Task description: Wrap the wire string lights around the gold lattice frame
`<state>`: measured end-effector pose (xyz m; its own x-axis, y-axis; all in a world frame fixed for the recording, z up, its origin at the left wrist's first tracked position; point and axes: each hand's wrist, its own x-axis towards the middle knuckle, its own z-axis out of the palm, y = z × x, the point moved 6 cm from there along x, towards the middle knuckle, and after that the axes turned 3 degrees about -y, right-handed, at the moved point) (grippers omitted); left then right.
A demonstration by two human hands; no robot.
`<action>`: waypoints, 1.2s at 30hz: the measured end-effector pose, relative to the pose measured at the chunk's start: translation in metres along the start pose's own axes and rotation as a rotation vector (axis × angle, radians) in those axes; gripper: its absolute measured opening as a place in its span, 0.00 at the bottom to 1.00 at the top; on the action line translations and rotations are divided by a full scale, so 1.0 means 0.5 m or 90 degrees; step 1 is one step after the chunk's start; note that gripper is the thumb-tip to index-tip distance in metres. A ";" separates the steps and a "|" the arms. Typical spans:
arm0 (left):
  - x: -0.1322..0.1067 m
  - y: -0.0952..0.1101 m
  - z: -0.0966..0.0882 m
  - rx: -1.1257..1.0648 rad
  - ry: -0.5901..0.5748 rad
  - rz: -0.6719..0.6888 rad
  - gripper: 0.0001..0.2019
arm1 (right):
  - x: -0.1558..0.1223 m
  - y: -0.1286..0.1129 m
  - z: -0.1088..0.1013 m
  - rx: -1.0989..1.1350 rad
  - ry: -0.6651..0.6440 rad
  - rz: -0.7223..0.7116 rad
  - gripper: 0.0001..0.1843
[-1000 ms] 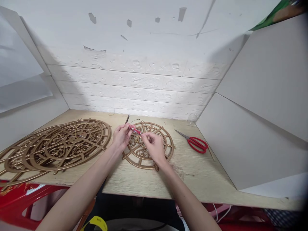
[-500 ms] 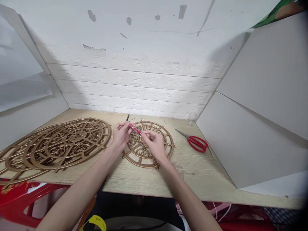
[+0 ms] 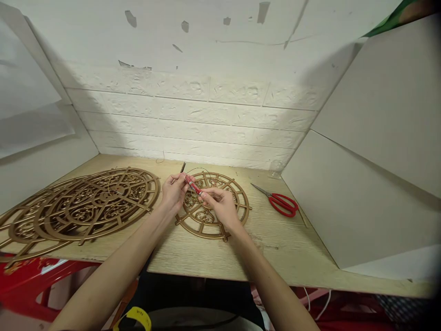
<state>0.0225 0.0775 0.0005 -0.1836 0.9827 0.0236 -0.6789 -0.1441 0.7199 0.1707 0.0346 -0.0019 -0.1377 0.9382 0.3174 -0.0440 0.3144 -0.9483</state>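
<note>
Both my hands meet over a small round gold lattice panel (image 3: 237, 209) lying on the wooden table (image 3: 213, 257). My left hand (image 3: 174, 193) is closed on a thin red stick-like tool (image 3: 193, 185) with a dark tip pointing up-left. My right hand (image 3: 222, 207) pinches the tool's lower end, where a fine loop of wire (image 3: 201, 172) arcs above the fingers. The panel's middle is hidden by my hands.
Large gold lattice panels (image 3: 86, 204) lie overlapped at the left, over the table's edge. Red-handled scissors (image 3: 280, 202) rest at the right near a grey board (image 3: 361, 193). A white brick-pattern wall stands behind. Red plastic furniture (image 3: 31, 285) is below left.
My hands stay together over the small panel, with only slight finger shifts on the red tool. The camera view drifted a little.
</note>
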 end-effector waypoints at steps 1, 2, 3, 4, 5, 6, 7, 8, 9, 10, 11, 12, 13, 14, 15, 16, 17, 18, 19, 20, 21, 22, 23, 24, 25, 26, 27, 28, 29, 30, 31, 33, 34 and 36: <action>-0.002 0.001 0.001 -0.006 0.005 -0.003 0.11 | -0.001 -0.002 0.001 0.008 -0.004 0.001 0.11; -0.003 0.003 0.002 -0.010 0.008 -0.003 0.11 | -0.001 -0.003 0.002 0.014 -0.006 0.002 0.12; -0.004 0.005 0.003 -0.012 0.009 0.000 0.12 | -0.001 -0.004 0.002 0.018 -0.005 0.001 0.12; -0.004 0.007 0.004 -0.013 0.007 0.003 0.12 | -0.002 -0.005 0.002 0.020 -0.004 0.002 0.12; -0.004 0.007 0.005 -0.014 0.002 0.005 0.12 | -0.002 -0.005 0.003 0.021 -0.005 0.004 0.12; -0.004 0.008 0.005 -0.014 -0.003 0.006 0.13 | -0.002 -0.005 0.003 0.020 -0.005 0.005 0.13; -0.003 0.007 0.005 -0.015 -0.008 0.005 0.13 | -0.002 -0.005 0.003 0.017 -0.006 0.007 0.13; -0.002 0.006 0.005 -0.016 -0.010 0.003 0.13 | -0.001 -0.005 0.003 0.014 -0.007 0.008 0.13; -0.001 0.005 0.004 -0.017 -0.010 0.000 0.13 | -0.001 -0.004 0.002 0.012 -0.008 0.009 0.14; 0.000 0.004 0.003 -0.019 -0.007 -0.002 0.12 | -0.001 -0.004 0.002 0.009 -0.008 0.009 0.14; 0.001 0.003 0.001 -0.020 -0.002 -0.004 0.12 | -0.001 -0.004 0.002 0.007 -0.008 0.009 0.14; 0.002 0.002 0.000 -0.021 0.002 -0.006 0.12 | -0.001 -0.005 0.001 0.005 -0.008 0.008 0.14; 0.002 0.001 -0.001 -0.021 0.004 -0.007 0.12 | -0.002 -0.005 0.001 0.004 -0.008 0.007 0.14; 0.002 0.001 -0.001 -0.020 0.004 -0.009 0.12 | -0.002 -0.006 0.001 0.005 -0.008 0.007 0.14; 0.002 0.000 -0.001 -0.019 0.003 -0.010 0.12 | -0.002 -0.006 0.001 0.005 -0.007 0.007 0.14; 0.002 -0.001 -0.001 -0.017 0.003 -0.011 0.12 | -0.002 -0.006 0.001 0.006 -0.008 0.008 0.14; 0.002 -0.001 -0.001 -0.017 0.004 -0.012 0.12 | -0.002 -0.007 0.001 0.007 -0.009 0.009 0.14; 0.002 -0.001 -0.001 -0.016 0.007 -0.012 0.12 | -0.002 -0.008 0.002 0.008 -0.009 0.009 0.14; 0.002 -0.001 -0.002 -0.017 0.011 -0.012 0.12 | -0.002 -0.008 0.002 0.009 -0.008 0.009 0.14; 0.002 -0.001 -0.003 -0.017 0.015 -0.010 0.11 | -0.002 -0.009 0.003 0.010 -0.007 0.010 0.14; 0.002 -0.001 -0.003 -0.018 0.017 -0.009 0.11 | -0.001 -0.009 0.003 0.012 -0.006 0.011 0.14; 0.002 -0.001 -0.003 -0.017 0.015 -0.008 0.11 | -0.001 -0.009 0.003 0.012 -0.005 0.013 0.14; 0.002 -0.001 -0.003 -0.016 0.013 -0.009 0.11 | -0.001 -0.009 0.003 0.013 -0.005 0.015 0.15; 0.002 -0.001 -0.002 -0.015 0.011 -0.010 0.11 | 0.000 -0.008 0.003 0.013 -0.005 0.016 0.15; 0.002 -0.001 -0.003 -0.014 0.008 -0.011 0.11 | 0.000 -0.007 0.003 0.013 -0.006 0.017 0.15; 0.003 -0.001 -0.003 -0.014 0.007 -0.011 0.11 | 0.000 -0.006 0.003 0.013 -0.007 0.016 0.15; 0.003 -0.001 -0.003 -0.014 0.005 -0.011 0.11 | 0.000 -0.005 0.003 0.011 -0.008 0.015 0.15; 0.004 -0.002 -0.004 -0.015 0.003 -0.010 0.11 | 0.000 -0.004 0.003 0.009 -0.008 0.013 0.15; 0.004 -0.002 -0.005 -0.016 0.002 -0.010 0.11 | 0.000 -0.004 0.002 0.006 -0.009 0.011 0.15; 0.005 -0.003 -0.005 -0.017 0.000 -0.009 0.11 | 0.000 -0.004 0.002 0.002 -0.009 0.010 0.15; 0.006 -0.004 -0.006 -0.018 -0.001 -0.009 0.11 | 0.000 -0.004 0.002 -0.001 -0.009 0.009 0.14; 0.007 -0.006 -0.008 -0.019 -0.001 -0.011 0.11 | -0.001 -0.006 0.001 -0.004 -0.010 0.008 0.14; 0.008 -0.008 -0.008 -0.019 0.000 -0.012 0.11 | -0.002 -0.009 0.001 -0.008 -0.011 0.006 0.14; 0.009 -0.011 -0.009 -0.019 -0.002 -0.017 0.10 | -0.002 -0.014 0.001 -0.020 -0.011 0.003 0.14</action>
<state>0.0222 0.0822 -0.0061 -0.1636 0.9865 0.0073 -0.7047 -0.1220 0.6990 0.1707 0.0313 0.0043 -0.1552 0.9369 0.3132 -0.0130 0.3151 -0.9490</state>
